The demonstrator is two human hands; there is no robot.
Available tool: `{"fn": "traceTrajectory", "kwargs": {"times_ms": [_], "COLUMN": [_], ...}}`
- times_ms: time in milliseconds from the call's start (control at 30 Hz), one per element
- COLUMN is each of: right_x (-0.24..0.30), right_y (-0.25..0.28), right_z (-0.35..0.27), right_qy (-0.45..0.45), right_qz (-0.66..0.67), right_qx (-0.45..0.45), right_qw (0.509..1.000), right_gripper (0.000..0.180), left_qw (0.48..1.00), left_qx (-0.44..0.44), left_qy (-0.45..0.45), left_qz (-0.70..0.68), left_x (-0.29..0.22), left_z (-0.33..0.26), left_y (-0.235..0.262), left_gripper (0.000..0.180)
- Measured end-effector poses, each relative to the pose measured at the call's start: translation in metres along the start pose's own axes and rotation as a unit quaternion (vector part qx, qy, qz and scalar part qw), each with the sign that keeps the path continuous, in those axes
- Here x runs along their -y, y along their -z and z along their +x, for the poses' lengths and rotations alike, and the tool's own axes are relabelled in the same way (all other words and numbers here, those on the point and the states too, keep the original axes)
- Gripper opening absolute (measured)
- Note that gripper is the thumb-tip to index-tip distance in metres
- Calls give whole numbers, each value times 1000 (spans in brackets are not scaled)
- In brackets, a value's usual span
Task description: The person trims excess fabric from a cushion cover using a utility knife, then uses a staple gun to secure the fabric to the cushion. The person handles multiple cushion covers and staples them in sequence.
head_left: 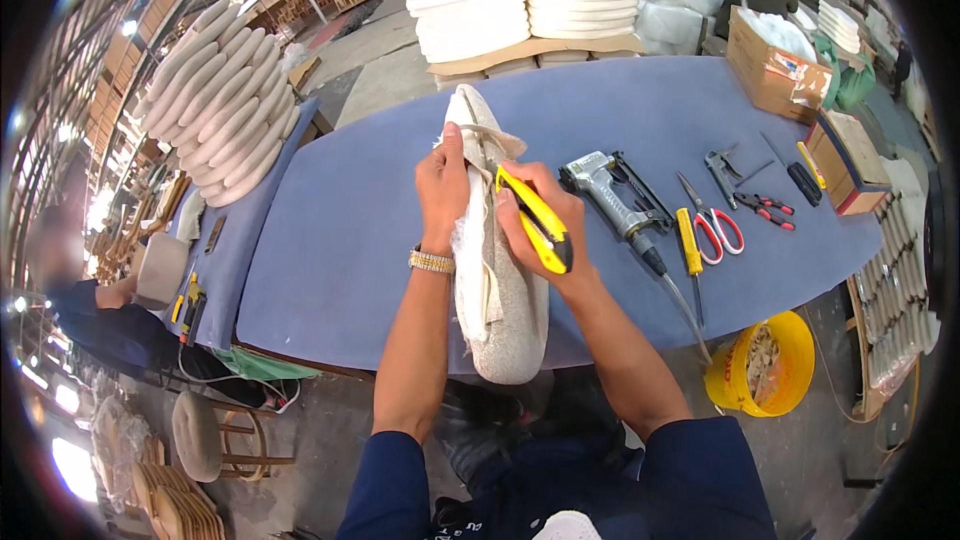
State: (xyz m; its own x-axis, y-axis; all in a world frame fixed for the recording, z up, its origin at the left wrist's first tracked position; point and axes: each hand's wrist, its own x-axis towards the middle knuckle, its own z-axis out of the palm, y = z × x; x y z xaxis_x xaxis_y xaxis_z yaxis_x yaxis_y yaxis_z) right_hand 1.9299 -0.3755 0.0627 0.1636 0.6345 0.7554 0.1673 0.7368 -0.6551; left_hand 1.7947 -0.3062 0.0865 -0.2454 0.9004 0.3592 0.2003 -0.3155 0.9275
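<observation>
A light grey upholstered seat cushion (515, 325) stands on its edge on the blue-covered table (350, 230), its underside turned left. My left hand (443, 190), with a gold watch at the wrist, grips the cushion's upper part, thumb up by a loose fabric flap (497, 140). In my right hand (548, 220) is a yellow and black utility knife (537, 220), its tip end against the fabric edge along the cushion. The blade itself is hidden. A cut fabric strip (492, 295) hangs lower down the seam.
Right of the cushion lie a pneumatic staple gun (615, 200), a yellow screwdriver (689, 245), scissors (715, 230) and pliers (768, 208). A yellow bucket (720, 385) stands by the front edge. Cardboard boxes (765, 65) and stacked cushions (220, 105) flank the table. Another person (100, 310) works at left.
</observation>
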Motion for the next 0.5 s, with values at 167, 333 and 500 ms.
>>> {"fn": "traceTrajectory", "kwargs": {"times_ms": [167,333,500], "right_x": [-17,-1,4], "right_y": [0,14,25], "right_z": [2,2,3], "right_qy": [-24,-160,-149], "right_qz": [71,135,120], "right_qx": [-50,-89,-76], "right_qw": [996,974,979], "right_gripper": [23,22,21], "left_qw": [953,933,958], "left_qx": [49,89,53], "left_qy": [-132,-152,-143], "left_qz": [269,315,244], "left_x": [-36,-45,-28], "left_z": [-9,-13,-13], "left_y": [8,16,5], "left_gripper": [57,41,29]}}
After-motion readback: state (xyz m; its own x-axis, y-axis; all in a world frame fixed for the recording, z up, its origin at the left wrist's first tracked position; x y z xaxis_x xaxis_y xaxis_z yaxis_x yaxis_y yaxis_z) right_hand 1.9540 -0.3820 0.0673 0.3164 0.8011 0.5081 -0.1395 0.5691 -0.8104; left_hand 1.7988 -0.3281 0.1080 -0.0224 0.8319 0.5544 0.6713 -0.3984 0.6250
